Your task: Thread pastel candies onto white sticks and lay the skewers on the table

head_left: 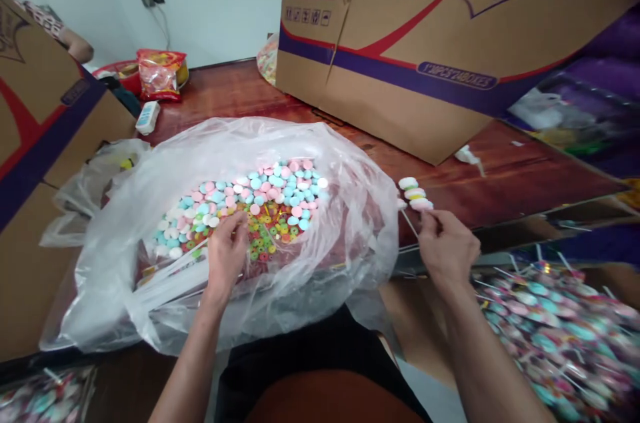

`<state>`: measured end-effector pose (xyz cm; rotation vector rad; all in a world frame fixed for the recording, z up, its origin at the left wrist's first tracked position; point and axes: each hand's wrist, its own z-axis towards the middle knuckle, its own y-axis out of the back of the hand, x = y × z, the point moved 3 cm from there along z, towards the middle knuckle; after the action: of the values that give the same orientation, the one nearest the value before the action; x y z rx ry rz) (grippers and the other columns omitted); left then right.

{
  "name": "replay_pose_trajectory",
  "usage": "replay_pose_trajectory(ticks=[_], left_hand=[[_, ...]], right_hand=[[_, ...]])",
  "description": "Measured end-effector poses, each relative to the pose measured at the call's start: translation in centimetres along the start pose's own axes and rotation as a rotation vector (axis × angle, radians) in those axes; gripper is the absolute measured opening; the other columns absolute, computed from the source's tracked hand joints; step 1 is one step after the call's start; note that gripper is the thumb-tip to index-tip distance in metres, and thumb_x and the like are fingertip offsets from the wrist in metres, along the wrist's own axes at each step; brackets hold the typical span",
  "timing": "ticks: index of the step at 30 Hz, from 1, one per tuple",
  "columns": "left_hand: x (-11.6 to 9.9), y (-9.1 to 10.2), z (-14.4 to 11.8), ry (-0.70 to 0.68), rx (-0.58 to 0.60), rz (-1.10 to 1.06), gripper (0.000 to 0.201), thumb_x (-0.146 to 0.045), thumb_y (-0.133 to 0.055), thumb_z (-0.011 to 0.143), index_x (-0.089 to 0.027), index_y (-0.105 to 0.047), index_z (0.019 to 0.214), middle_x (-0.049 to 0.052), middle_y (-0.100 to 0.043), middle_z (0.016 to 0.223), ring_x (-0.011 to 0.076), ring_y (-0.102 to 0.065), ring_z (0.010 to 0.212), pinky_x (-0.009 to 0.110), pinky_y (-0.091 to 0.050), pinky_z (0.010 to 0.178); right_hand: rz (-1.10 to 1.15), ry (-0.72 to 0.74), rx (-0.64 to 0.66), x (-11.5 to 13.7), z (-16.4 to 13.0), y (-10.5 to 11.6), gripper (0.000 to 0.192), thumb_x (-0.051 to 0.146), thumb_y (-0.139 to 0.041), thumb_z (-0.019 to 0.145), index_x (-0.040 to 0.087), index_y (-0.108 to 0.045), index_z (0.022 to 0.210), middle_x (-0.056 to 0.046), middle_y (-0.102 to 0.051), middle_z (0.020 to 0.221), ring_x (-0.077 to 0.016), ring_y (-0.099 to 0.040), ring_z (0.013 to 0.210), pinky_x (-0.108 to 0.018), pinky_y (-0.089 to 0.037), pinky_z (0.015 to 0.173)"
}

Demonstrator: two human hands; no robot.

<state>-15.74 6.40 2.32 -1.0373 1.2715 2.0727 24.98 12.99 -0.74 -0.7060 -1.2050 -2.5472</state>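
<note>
My left hand [229, 248] is over an open clear plastic bag [350, 176]. Its fingers are closed in a pinch, and what they hold, if anything, is too small to make out. Loose pastel candies [260, 181] in pink, blue and white lie in the bag, beside smaller ring-shaped candies [265, 236] in red, yellow and green. White sticks [183, 269] lie in the bag left of this hand. Past the bag's right side, my right hand [447, 246] is closed on a candy stick, with stacked candies [415, 194] showing beyond the fingertips.
A big cardboard box [380, 83] stands at the back right, another box [50, 143] at the left. Many wrapped candy sticks [555, 323] fill a box at lower right, more wrapped candies [45, 396] at lower left. A red packet [161, 74] lies at the back. Someone's arm [77, 46] shows at upper left.
</note>
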Motion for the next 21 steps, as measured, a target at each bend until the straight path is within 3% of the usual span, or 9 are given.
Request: replay_pose_trajectory(ticks=[3,6,7,10,14,17,21], left_hand=[[-0.3,-0.1,1.5,-0.078,0.006,0.108,0.023,-0.023,-0.053,0.09,-0.02,-0.073,0.1,0.006,-0.073,0.095,0.0192,-0.064,0.082,0.031,-0.049,0.077],[-0.5,-1.1,2.8,-0.138,0.051,0.212,0.023,-0.02,-0.051,0.091,-0.02,-0.073,0.097,0.008,-0.07,0.092,0.0212,-0.063,0.084,0.032,-0.047,0.079],[-0.6,-1.6,3.0,-0.152,0.073,0.255,0.022,-0.019,-0.05,0.091,-0.02,-0.072,0.095,0.008,-0.069,0.091,0.022,-0.062,0.085,0.033,-0.047,0.081],[-0.9,-3.0,3.3,-0.171,0.129,0.394,0.018,-0.016,-0.053,0.089,-0.02,-0.071,0.09,0.009,-0.066,0.094,0.0233,-0.061,0.085,0.035,-0.045,0.083],[-1.1,-3.7,3.8,-0.126,0.136,0.449,0.013,-0.015,-0.058,0.087,-0.021,-0.069,0.088,0.01,-0.065,0.097,0.0239,-0.062,0.086,0.035,-0.046,0.08],[-0.9,-2.9,4.5,-0.082,0.129,0.328,0.013,-0.015,-0.058,0.085,-0.02,-0.069,0.083,0.007,-0.066,0.086,0.0219,-0.063,0.08,0.034,-0.047,0.079],[-0.1,0.0,4.8,0.021,0.112,0.021,0.013,-0.019,-0.057,0.085,-0.019,-0.069,0.085,0.003,-0.068,0.078,0.0166,-0.063,0.065,0.029,-0.048,0.066]], right_hand=[[-0.122,0.006,-0.115,0.1,0.4,-0.2,0.035,0.04,-0.05,0.089,0.015,-0.073,0.08,-0.014,-0.059,0.072,-0.0267,-0.054,0.069,-0.041,-0.04,0.066],[-0.072,0.103,-0.246,4.5,-0.8,1.3,0.031,0.037,-0.054,0.09,0.013,-0.074,0.088,-0.02,-0.065,0.089,-0.0318,-0.059,0.087,-0.047,-0.045,0.076],[0.008,0.169,-0.232,6.6,-1.7,1.7,0.028,0.034,-0.054,0.092,0.014,-0.073,0.092,-0.019,-0.066,0.091,-0.0308,-0.06,0.091,-0.046,-0.046,0.08],[0.333,0.393,0.031,13.6,-5.3,1.7,0.017,0.022,-0.054,0.095,0.019,-0.07,0.1,-0.01,-0.069,0.093,-0.0232,-0.064,0.09,-0.039,-0.05,0.083],[0.613,0.617,0.465,21.0,-11.4,-0.5,0.022,0.014,-0.048,0.098,0.02,-0.069,0.098,-0.007,-0.07,0.091,-0.0194,-0.063,0.086,-0.034,-0.049,0.08],[0.576,0.732,0.643,24.8,-14.7,-2.7,0.024,0.014,-0.047,0.098,0.018,-0.071,0.095,-0.008,-0.068,0.09,-0.0208,-0.057,0.083,-0.034,-0.044,0.076],[0.382,0.881,0.754,28.5,-16.6,-5.0,0.018,0.012,-0.055,0.094,0.017,-0.072,0.099,-0.01,-0.069,0.097,-0.0242,-0.056,0.09,-0.037,-0.041,0.079]])
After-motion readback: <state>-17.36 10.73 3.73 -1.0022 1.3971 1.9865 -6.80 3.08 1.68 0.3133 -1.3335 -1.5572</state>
